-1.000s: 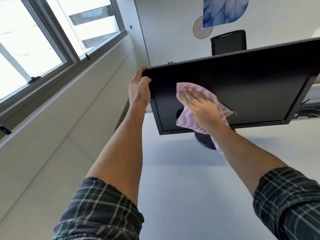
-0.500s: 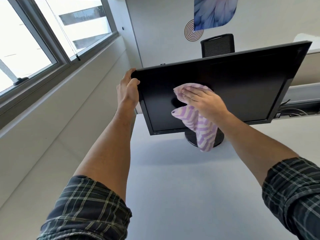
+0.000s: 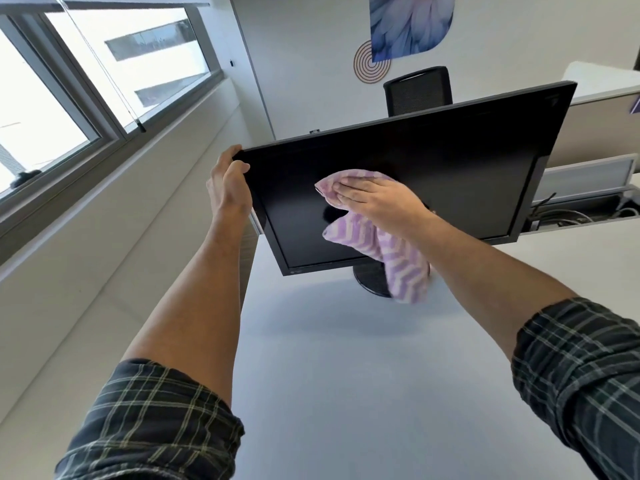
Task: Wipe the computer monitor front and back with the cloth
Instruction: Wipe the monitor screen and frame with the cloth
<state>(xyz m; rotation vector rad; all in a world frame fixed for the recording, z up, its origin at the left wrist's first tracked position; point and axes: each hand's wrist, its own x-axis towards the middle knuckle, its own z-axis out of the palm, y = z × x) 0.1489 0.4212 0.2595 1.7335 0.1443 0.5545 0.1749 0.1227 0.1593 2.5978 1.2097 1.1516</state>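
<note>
From the head view, a black mesh-backed office chair [image 3: 417,90] and a blue feather wall print [image 3: 408,26] stand behind the flat black rectangular computer monitor [image 3: 450,161], with a metal-framed window [image 3: 104,74] to the left and loose cables [image 3: 568,216] at its right. The monitor stands on a round dark base [image 3: 372,280] on the smooth white desk [image 3: 346,358], its glossy screen dark. The left hand [image 3: 227,183] grips its upper left corner, thumb on the front bezel, while the right hand [image 3: 379,202] presses flat, fingers together, on the soft purple-and-white zigzag cloth [image 3: 394,254] against mid-screen, its tail hanging over the base.
</note>
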